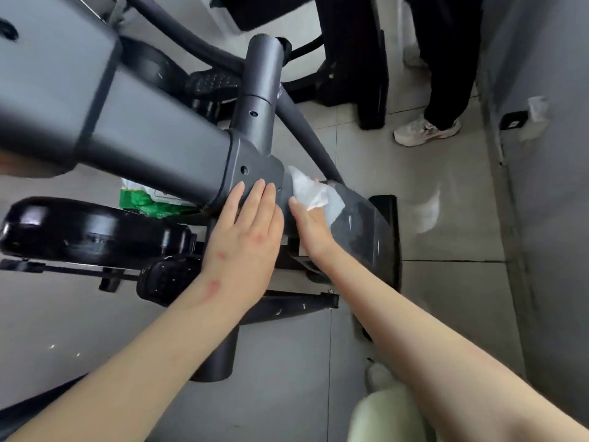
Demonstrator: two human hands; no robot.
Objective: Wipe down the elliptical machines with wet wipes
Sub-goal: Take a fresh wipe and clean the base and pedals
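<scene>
The right hand's fingers point(315, 181) are curled around a white wet wipe point(314, 194), pressing it onto the dark shroud point(366, 224) just past the grey frame joint point(255, 173) of the elliptical machine point(143, 138). The left hand point(245, 237) lies flat and open-fingered on that joint, holding nothing — it looks like a brace. Streaks on the shroud suggest this panel is partly wiped; whether the column, the pedals point(165, 279) and the black flywheel cover point(79, 231) have been done cannot be told. A green wipe pack point(143, 202) sits on the floor under the frame. Room is tight — a slanting tube point(306, 132) crosses just above the wipe, while a wall point(541, 218) and a bystander's shoe point(424, 130) close the right side.
</scene>
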